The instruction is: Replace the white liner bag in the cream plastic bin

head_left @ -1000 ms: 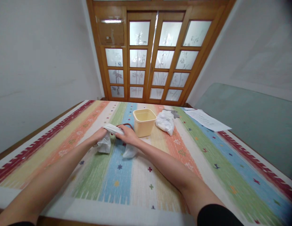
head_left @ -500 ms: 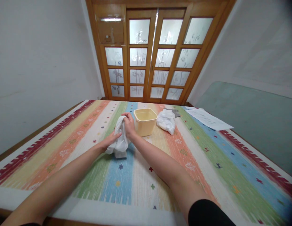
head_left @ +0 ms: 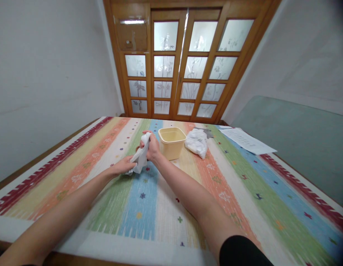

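Note:
A thin white plastic bag is stretched between my two hands, left of the yellow bin. My left hand pinches its lower left part. Higher up, my right hand is closed around the bag's upper end. The square pale yellow bin stands upright just right of my right hand, its open top showing an inside without a liner. Right of the bin lies a second crumpled white plastic bag.
Behind the second bag is a flat grey item. Printed white sheets lie at the table's right edge. A striped multicoloured cloth covers the table. Wooden doors with glass panes stand beyond it.
The bag between my hands is gathered narrower, and its lower end no longer hangs as far down. My left hand has shifted slightly left and down.

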A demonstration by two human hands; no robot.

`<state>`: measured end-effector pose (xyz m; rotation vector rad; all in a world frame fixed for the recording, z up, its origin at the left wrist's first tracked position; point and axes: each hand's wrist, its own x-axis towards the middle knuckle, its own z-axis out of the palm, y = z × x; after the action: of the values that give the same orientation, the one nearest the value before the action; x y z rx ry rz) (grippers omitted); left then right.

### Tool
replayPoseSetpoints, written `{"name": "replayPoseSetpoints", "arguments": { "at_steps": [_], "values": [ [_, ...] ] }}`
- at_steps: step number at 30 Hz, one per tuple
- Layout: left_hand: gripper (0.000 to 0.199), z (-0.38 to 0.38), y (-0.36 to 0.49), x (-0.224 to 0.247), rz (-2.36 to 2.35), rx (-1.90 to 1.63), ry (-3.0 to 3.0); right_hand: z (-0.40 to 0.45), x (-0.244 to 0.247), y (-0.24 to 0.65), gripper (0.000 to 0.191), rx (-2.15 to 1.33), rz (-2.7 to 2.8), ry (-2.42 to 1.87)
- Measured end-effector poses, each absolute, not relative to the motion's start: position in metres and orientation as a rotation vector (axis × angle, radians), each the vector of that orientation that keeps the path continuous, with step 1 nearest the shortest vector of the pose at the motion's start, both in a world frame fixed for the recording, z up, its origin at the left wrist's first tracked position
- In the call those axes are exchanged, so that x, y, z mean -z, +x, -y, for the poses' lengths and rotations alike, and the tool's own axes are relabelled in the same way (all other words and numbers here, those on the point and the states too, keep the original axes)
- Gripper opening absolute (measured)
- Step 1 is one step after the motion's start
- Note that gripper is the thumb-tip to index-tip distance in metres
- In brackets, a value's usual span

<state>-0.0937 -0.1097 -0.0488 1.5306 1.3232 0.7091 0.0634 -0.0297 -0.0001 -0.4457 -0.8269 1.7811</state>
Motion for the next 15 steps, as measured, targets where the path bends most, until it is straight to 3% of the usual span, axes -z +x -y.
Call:
{"name": "replayPoseSetpoints", "arguments": {
  "at_steps": [9,15],
  "values": [
    [0.059,0.118,-0.103,0.055,-1.447,-0.936,1.516,0.034,-0.016,0.064,0.013,-1.828,0.806,-0.460],
    [0.086,0.124,-0.084,0.027,-1.162,-0.897,1.394,0.034,-0.015,0.060,0.014,-1.802,0.828,-0.470]
  ]
}}
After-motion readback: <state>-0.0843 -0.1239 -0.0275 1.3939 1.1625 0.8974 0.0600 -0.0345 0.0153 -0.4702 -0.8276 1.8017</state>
